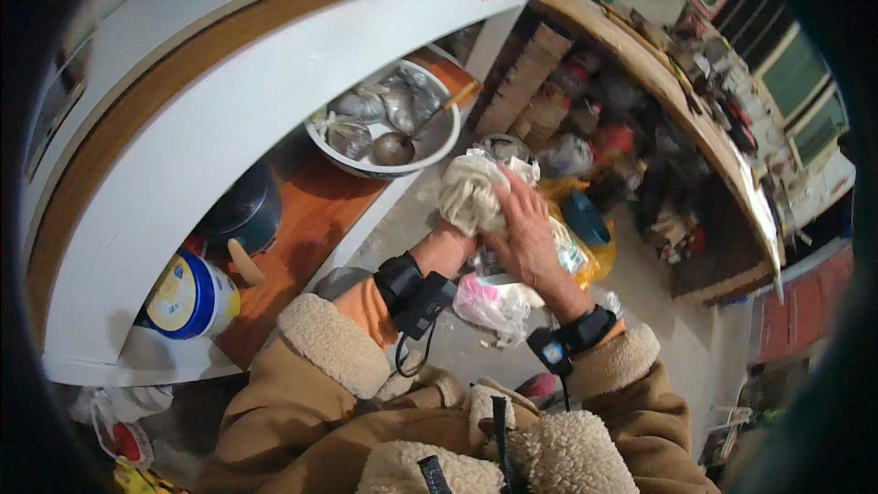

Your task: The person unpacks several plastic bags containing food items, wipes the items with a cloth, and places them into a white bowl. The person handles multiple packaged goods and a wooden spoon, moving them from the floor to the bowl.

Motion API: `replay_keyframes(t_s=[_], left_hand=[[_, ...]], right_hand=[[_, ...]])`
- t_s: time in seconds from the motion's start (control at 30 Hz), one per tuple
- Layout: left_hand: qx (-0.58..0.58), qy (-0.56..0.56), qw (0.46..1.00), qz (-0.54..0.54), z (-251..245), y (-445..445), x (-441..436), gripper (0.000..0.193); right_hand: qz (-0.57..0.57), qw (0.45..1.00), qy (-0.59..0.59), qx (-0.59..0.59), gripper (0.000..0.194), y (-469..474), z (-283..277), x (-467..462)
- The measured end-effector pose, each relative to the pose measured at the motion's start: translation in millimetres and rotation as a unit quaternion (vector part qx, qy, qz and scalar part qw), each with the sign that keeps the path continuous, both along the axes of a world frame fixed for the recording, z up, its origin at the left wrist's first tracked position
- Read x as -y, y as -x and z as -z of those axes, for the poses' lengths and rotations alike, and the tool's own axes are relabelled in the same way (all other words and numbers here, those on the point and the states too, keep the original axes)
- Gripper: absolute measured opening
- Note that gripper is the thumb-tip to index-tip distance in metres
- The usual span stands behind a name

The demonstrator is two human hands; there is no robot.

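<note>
A crumpled off-white bundle [470, 195], fabric or a soft bag, is held between my two hands above the floor. My left hand [450, 247] supports it from below; its fingers are hidden by the bundle. Against its right side lies my right hand [527, 226], with the fingers stretched along it and pointing away from me. Beneath the hands, a clear plastic bag with pink in it [490, 305] lies on the floor. Close by on the right are a yellow-orange plastic bag [602, 261] and a dark blue container [585, 217].
On the cabinet's orange-brown shelf [309, 219] stand a white enamel basin [449, 140] with a ladle and several tied bags, a dark pot [250, 209] and a blue-lidded tub [192, 295]. A curved-looking wooden tabletop edge [693, 103] overhangs cluttered bags at right.
</note>
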State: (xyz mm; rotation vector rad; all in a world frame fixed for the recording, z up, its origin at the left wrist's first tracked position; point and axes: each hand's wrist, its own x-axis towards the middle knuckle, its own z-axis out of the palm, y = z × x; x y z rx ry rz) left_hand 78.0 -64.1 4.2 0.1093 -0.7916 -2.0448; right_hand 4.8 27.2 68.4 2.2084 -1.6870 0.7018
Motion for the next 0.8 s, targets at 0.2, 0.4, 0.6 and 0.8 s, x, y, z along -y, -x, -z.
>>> replay_keyframes(t_s=[0.2, 0.4, 0.6, 0.8], left_hand=[[0.098, -0.136, 0.981, 0.101, -7, 32, -40, 0.035], [0.108, -0.251, 0.949, 0.160, -5, 49, -51, 0.041], [0.237, -0.017, 0.955, 0.176, -1, 86, -81, 0.026], [0.125, -0.078, 0.946, 0.289, -29, 104, -64, 0.028]], right_hand=[[0.054, 0.875, -0.062, 0.478, 0.042, 50, 16, -8], [0.073, 0.984, 0.040, 0.156, 0.047, 56, 38, -50], [0.118, 0.851, 0.013, 0.512, 0.039, 118, 57, -65], [0.114, 0.616, 0.024, 0.779, 0.040, 165, 46, -92]])
